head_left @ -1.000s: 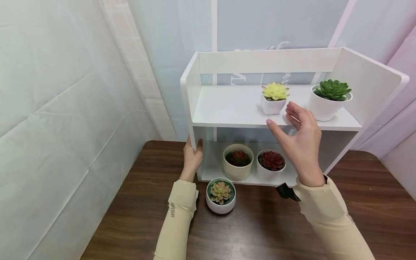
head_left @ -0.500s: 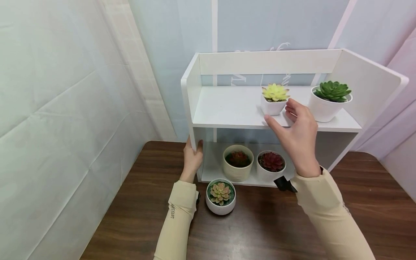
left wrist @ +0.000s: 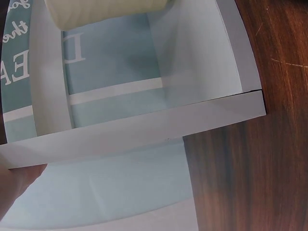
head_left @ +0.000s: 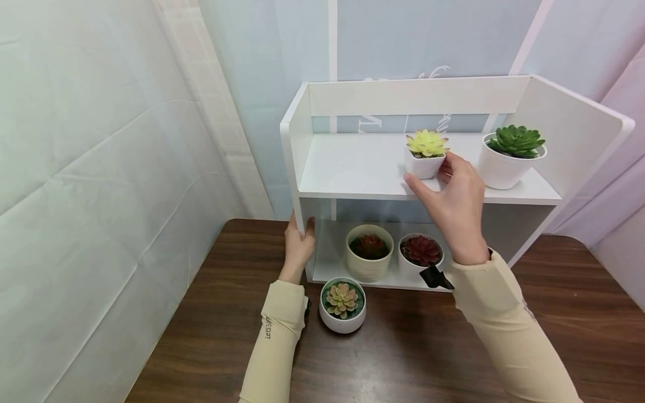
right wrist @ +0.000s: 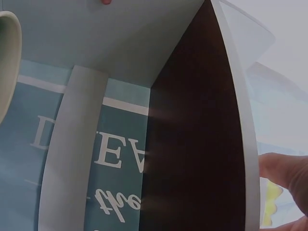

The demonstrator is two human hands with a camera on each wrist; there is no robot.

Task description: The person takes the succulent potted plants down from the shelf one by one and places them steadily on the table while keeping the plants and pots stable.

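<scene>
My left hand (head_left: 298, 243) grips the left side panel of a white two-tier shelf (head_left: 353, 162), thumb on the inner face; its other fingers are mostly hidden behind the panel. On the upper tier, my right hand (head_left: 456, 204) has thumb and fingers around a small square white pot with a yellow-green succulent (head_left: 425, 159). The thumb lies at its lower front left, the fingers at its right side. The pot stands on the board. In the right wrist view the yellow leaves (right wrist: 272, 204) show between thumb (right wrist: 279, 166) and fingers.
A green succulent in a white pot (head_left: 504, 168) stands right of that hand. On the lower tier are a cream pot (head_left: 369, 266) and a white pot with a dark red succulent (head_left: 415, 268). A round white pot (head_left: 342, 324) stands on the brown table (head_left: 383, 369) before the shelf.
My right hand has moved left and slightly up to the small square pot, its fingers and thumb coming around it. The pot and my left hand have stayed in place.
</scene>
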